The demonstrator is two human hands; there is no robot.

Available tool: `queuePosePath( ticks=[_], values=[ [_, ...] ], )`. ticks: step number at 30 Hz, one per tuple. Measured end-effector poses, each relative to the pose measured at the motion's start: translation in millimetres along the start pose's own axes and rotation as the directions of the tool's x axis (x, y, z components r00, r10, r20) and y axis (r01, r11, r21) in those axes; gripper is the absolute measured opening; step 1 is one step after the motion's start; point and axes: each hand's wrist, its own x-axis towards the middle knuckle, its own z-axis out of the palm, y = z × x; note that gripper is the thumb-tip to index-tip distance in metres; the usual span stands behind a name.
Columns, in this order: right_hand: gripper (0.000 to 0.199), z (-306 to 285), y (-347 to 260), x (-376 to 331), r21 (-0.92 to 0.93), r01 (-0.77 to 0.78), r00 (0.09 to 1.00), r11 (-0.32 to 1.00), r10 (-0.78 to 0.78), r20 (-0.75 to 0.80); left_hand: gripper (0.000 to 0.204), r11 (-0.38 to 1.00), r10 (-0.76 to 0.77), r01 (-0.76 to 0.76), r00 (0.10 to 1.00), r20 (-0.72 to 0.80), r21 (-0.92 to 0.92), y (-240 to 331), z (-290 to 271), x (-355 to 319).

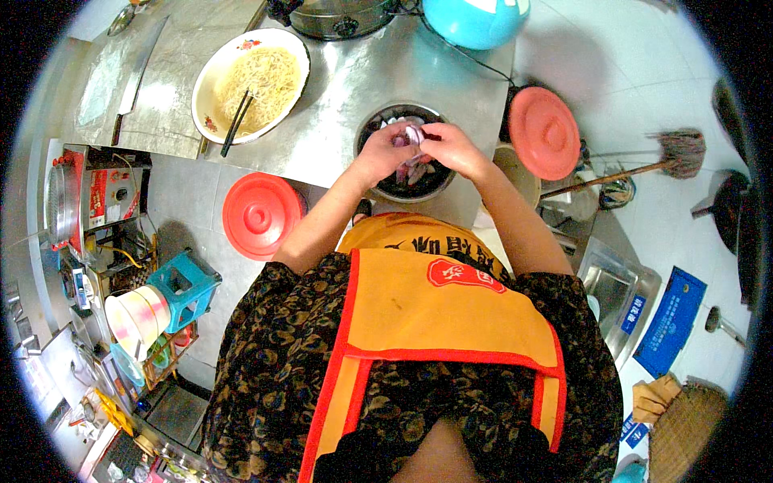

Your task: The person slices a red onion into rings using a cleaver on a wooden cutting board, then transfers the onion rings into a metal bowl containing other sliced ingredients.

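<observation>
Orange apron [435,310] fills the bottom of the view, and past it both hands meet over a dark metal bowl [378,125] on the steel counter [346,72]. Left hand [385,150] and right hand [448,145] pinch a purple onion piece [413,134] between curled fingers. Honestly, bits could slip off and miss the bowl, since they're held right at its far rim, near the noodle bowl [211,88].
</observation>
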Motion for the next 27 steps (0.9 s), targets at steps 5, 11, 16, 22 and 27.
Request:
queuePosePath(
  ticks=[5, 11, 16, 22, 27],
  values=[
    [0.021, -5.5, -1.7, -1.6, -0.050, 0.004, 1.000, 0.999, -0.003, 0.024, 0.047, 0.989, -0.094, 0.092, 0.996, 0.005, 0.117, 10.8, -1.9, -3.8],
    [0.029, -15.6, -24.3, -14.2, 0.238, -0.160, 0.985, 0.958, 0.141, 0.095, 0.046, 0.980, -0.063, 0.065, 0.998, 0.019, -0.188, 0.3, -7.1, -1.9],
    [0.032, -14.6, -18.7, -11.8, 0.275, -0.132, 0.988, 0.952, 0.105, 0.109, 0.042, 0.975, -0.199, 0.206, 0.976, 0.090, -0.078, 9.6, -3.3, -3.8],
    [0.030, -14.8, -17.8, -12.3, 0.213, -0.104, 0.993, 0.972, 0.090, 0.073, 0.031, 0.986, -0.137, 0.136, 0.991, -0.002, -0.098, 7.4, -1.9, 0.7],
    [0.027, -13.4, -11.9, -9.5, 0.185, -0.090, 0.996, 0.979, 0.088, 0.022, 0.021, 0.980, -0.167, 0.163, 0.986, -0.026, -0.112, 8.3, -0.7, 2.9]
  ],
)
